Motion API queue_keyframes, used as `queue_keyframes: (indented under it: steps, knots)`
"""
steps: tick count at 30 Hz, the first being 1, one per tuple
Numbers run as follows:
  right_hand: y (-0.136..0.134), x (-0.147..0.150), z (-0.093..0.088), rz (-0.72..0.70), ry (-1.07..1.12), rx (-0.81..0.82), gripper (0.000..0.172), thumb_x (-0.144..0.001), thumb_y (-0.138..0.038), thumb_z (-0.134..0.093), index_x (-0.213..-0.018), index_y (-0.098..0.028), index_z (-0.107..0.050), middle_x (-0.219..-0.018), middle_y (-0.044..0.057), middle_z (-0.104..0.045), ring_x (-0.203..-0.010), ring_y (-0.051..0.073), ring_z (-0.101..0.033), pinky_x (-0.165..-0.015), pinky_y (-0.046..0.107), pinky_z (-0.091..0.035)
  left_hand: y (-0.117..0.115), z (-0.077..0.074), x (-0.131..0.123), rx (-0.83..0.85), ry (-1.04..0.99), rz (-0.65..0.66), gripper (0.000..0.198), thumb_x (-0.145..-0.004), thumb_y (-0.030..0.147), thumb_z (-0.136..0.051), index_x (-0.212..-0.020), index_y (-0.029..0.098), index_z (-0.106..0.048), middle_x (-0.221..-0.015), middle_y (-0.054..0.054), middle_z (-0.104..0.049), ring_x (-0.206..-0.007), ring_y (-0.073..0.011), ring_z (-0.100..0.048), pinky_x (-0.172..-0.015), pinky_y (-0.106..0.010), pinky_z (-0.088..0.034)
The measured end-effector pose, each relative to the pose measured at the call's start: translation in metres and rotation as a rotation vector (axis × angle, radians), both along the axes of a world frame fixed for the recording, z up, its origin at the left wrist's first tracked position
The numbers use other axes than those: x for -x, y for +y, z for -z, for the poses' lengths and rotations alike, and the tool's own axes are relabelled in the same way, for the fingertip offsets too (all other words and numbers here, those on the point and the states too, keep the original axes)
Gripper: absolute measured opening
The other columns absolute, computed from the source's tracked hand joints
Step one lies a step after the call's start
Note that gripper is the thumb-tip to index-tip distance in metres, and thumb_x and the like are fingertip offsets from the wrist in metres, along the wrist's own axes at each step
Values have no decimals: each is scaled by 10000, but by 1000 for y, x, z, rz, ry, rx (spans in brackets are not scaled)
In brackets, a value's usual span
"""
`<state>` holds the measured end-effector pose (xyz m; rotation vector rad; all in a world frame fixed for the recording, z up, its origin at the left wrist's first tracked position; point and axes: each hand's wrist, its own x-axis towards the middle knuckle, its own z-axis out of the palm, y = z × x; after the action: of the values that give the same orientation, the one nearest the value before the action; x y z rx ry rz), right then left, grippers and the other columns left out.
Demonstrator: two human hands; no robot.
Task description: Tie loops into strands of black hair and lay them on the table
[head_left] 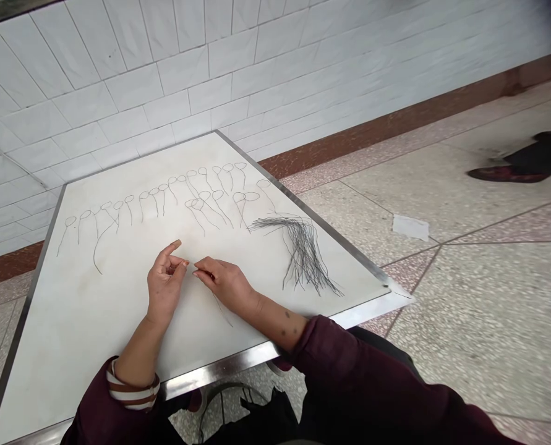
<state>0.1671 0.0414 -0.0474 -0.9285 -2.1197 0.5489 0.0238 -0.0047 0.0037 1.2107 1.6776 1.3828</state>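
Thin wire (222, 310) pinched in the right hand's fingertips (200, 264) above a white tabletop (94, 346)
In the left hand (164, 284), thumb and finger are pressed together, wire contact unclear; looped wires (164, 187) are laid beyond

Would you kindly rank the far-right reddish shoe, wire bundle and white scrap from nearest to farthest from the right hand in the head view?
1. Wire bundle: on the table, right of the right hand.
2. White scrap: floor, right of the table.
3. Reddish shoe: floor, farther right.
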Motion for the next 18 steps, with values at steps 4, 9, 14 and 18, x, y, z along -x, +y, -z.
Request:
queue_keyframes:
  steps: [4,9,14,18]
  knots:
    - [-1,-1,2,-44,-123,-157,166,-969,-251,-469,-941,-176,-614,-771,47,-674,-712,156,-633,-628,249,-466,1,-2,0,6,-65,-15,445,-777,246,-637,-1221,246,-605,-759,13,-627,-786,-139,-593,-845,-310,-466]
    - [-2,1,5,-30,-84,-163,160,-957,-244,-497,-1065,-188,-602,-868,51,-701,-769,154,-648,-648,247,-479,2,-1,3,6,-141,-22,451,-760,262,-648,-1209,237,-610,-754,13,-618,-748,-136,-580,-797,-299,-473]
    - [-3,1,5,12,-106,-155,125,-941,-254,-530,-961,-177,-625,-773,26,-686,-673,140,-623,-578,238,-424,3,2,5,0,-125,-76,427,-766,242,-634,-1192,244,-617,-792,-1,-621,-768,-139,-570,-759,-287,-466]
    - [-5,-1,1,-5,-146,-229,172,-958,-199,-468,-935,-174,-637,-759,23,-676,-694,131,-602,-571,239,-380,2,4,5,0,-141,-80,413,-775,237,-626,-1187,246,-618,-793,2,-618,-757,-131,-565,-770,-289,-470]
